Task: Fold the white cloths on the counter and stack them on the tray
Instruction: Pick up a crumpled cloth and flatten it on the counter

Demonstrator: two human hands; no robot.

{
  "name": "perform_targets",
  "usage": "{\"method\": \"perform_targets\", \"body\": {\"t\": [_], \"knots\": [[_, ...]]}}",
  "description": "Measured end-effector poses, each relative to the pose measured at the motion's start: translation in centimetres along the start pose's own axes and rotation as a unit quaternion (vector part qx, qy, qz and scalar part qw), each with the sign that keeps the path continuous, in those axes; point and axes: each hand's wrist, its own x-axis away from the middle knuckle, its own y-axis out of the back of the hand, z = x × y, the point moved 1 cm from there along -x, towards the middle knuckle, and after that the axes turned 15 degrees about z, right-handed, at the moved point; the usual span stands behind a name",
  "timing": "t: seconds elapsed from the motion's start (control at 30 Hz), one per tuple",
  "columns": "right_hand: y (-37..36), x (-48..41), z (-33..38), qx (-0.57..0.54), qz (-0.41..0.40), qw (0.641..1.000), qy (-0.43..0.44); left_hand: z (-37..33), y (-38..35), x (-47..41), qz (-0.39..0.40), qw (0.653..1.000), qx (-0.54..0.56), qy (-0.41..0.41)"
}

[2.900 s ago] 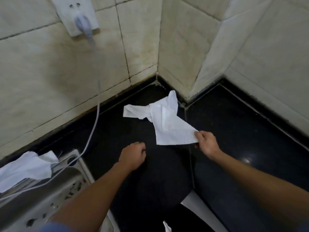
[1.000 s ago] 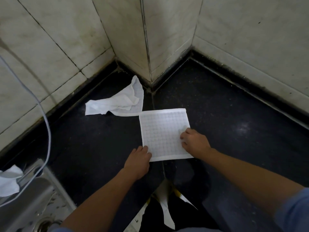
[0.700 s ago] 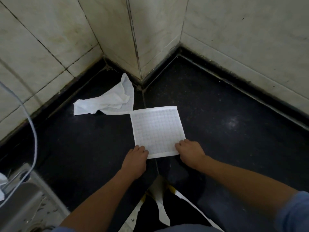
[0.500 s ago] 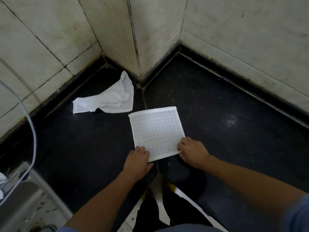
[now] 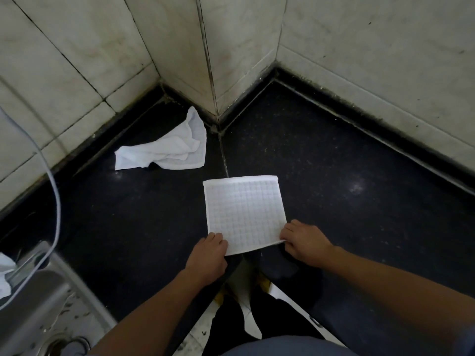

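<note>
Black speckled counter (image 5: 347, 163) from the head camera, wrapping round a jutting tiled corner, pale wall tiles (image 5: 372, 60) with dark grout rising behind, 1 seam in the stone running from that corner toward the viewer.

Flat cloth (image 5: 244, 211), white with a fine grid weave, spread as 1 neat square on the counter across the seam, far edge slightly rolled. Left hand (image 5: 208, 255) at its near left corner, knuckles up, fingers curled close together and gripping the edge. Right hand (image 5: 305, 242) at the near right corner, fingers bent and bunched, pinching that corner. Both forearms bare, reaching in from the bottom of the picture.

Crumpled cloth (image 5: 167, 150), also white, in a loose heap farther back and to the left, near the foot of the wall, apart from the flat cloth.

Grey cable (image 5: 55, 191) hanging down past the left wall toward a steel sink (image 5: 38, 304) at lower left. Cloth scrap (image 5: 5, 276), white, at the far left edge by the sink rim, mostly cut off by the frame.
</note>
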Motion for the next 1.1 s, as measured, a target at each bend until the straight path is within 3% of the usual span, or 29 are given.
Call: {"method": "perform_targets", "body": {"t": [0.13,0.3,0.47,0.87,1.1], "knots": [[2.5,0.3,-0.7,-0.155,0.045,0.986,-0.034,1.3,1.3,1.2,-0.011,0.991,0.136,0.008],[6.1,-2.3,-3.3,-0.343,0.001,0.934,-0.096,3.7,5.6,0.3,-0.108,0.936,0.323,0.090],[8.2,-5.6,-4.3,-0.439,-0.034,0.888,-0.134,5.8,9.0,-2.3,-0.171,0.894,0.393,0.133],[8.2,-10.7,-5.4,-0.383,-0.020,0.875,-0.294,9.5,10.7,-9.4,-0.170,0.886,0.399,0.167],[8.2,-11.3,-5.4,-0.313,-0.003,0.885,-0.346,10.1,9.9,-11.6,-0.149,0.903,0.364,0.172]]}}
